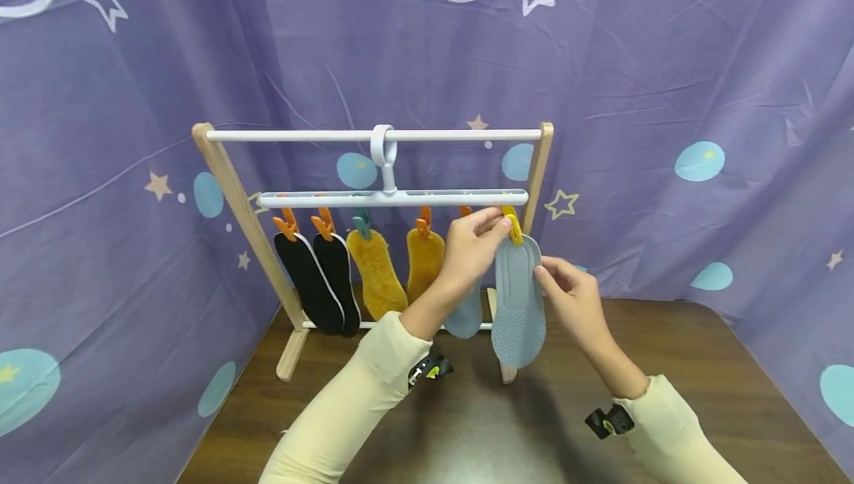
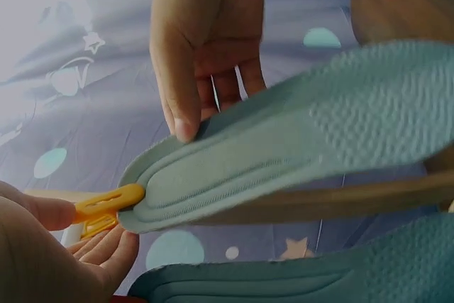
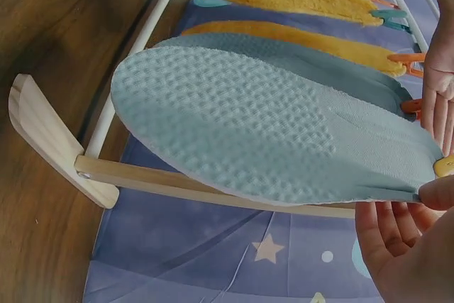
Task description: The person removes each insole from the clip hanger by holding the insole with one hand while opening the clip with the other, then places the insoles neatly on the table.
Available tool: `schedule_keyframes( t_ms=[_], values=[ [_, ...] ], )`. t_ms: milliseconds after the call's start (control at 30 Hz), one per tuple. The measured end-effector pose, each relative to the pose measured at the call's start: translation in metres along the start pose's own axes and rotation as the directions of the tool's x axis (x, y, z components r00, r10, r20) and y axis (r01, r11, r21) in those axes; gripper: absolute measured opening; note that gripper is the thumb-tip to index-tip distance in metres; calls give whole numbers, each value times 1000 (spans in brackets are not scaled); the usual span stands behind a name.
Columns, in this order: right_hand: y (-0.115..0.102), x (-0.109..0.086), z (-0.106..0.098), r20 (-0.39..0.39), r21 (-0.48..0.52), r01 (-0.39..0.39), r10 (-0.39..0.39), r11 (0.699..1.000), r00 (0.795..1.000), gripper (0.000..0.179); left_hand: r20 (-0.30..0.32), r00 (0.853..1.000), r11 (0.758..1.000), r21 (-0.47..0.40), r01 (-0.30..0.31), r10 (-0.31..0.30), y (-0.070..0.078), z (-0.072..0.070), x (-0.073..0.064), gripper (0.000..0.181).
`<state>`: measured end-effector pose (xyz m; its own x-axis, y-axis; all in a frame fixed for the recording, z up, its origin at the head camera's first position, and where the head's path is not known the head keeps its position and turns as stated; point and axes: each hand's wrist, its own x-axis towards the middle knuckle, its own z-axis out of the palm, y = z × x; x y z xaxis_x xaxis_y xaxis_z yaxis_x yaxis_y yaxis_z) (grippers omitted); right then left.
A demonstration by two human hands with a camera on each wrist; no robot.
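A light blue-grey insole (image 1: 517, 291) with a dimpled end hangs at the right end of the white hanger bar (image 1: 400, 200). My left hand (image 1: 467, 250) pinches the yellow clothespin (image 1: 513, 226) at the insole's top. In the left wrist view, the tip of that clothespin (image 2: 128, 195) overlaps the insole's edge. With thumb and fingers, my right hand (image 1: 575, 306) pinches the insole's right edge near the top. Behind my left hand hangs a matching blue insole (image 1: 465, 317), partly hidden.
Along the bar, orange and teal clothespins hold two black insoles (image 1: 310, 284) and two fuzzy yellow insoles (image 1: 376, 273). The hanger hooks over a white rail (image 1: 293, 136) on a wooden-legged rack (image 1: 247, 224). Beneath is a brown table (image 1: 640, 350); a purple curtain (image 1: 634, 136) hangs behind.
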<state>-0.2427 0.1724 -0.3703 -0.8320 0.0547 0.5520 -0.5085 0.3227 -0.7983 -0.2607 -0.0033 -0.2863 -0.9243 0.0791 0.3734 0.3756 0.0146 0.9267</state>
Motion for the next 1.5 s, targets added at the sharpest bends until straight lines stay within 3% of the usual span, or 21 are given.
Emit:
schedule_keyframes(
  t_ms=[167,400,667,967,1500],
  values=[
    [-1,-1,-1,23,8,-40,40,999,999,23,-33,998,990,-128,56,-61,-4,2,0,33],
    [1,0,-2,87,17,-121,120,992,989,28,-48,992,978,-182,106,-117,-4,3,-2,33],
    [7,1,-7,139,42,-137,130,990,982,29,-46,993,977,-185,103,-113,-7,5,0,33],
    [14,-2,-12,170,37,-117,109,992,979,26,-1,995,980,-174,102,-104,-13,5,3,35],
    [25,-1,-13,219,15,-143,137,990,966,26,47,997,980,-184,73,-65,-18,-1,11,33]
  ],
)
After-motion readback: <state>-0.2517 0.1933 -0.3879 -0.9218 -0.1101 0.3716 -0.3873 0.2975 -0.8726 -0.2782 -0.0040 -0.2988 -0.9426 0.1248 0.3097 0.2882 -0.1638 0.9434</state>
